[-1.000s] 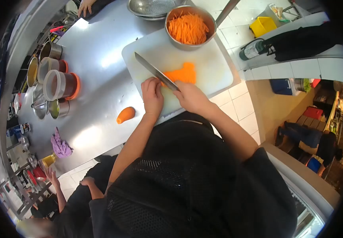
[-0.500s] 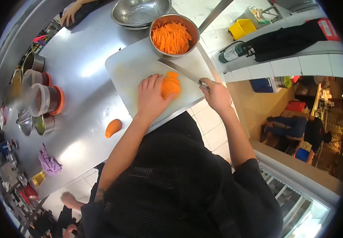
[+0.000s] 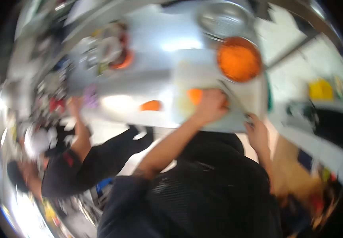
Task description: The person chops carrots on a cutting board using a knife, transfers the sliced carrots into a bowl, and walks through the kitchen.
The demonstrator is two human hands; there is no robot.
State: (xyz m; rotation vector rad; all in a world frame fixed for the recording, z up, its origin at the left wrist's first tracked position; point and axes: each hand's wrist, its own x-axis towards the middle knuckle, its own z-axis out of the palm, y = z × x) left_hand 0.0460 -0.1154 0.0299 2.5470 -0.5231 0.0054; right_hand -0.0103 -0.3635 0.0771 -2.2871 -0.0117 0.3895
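My left hand (image 3: 212, 106) is curled over carrot slices (image 3: 225, 104) on the white cutting board (image 3: 183, 71); its fingertips are blurred. A carrot piece (image 3: 195, 95) lies on the board just left of that hand. My right hand (image 3: 257, 133) grips a kitchen knife (image 3: 235, 98) by its handle at the board's right side, the blade slanting up and left, apart from the left hand. Another carrot piece (image 3: 151, 105) rests on the steel counter, left of the board. Shredded carrot (image 3: 239, 58) fills a metal bowl (image 3: 220, 73) at the board's far right corner.
A perforated metal bowl (image 3: 223, 20) stands behind the carrot bowl. Several tubs (image 3: 112, 49) and a purple cloth (image 3: 91, 96) sit toward the left of the steel counter (image 3: 147, 73). At left a co-worker (image 3: 64, 170) in black reaches an arm to the counter.
My head has turned, shifting and blurring the view and bringing the co-worker into sight. My left hand has moved rightward over the slices, uncovering a piece on its left. The knife stays in my right hand.
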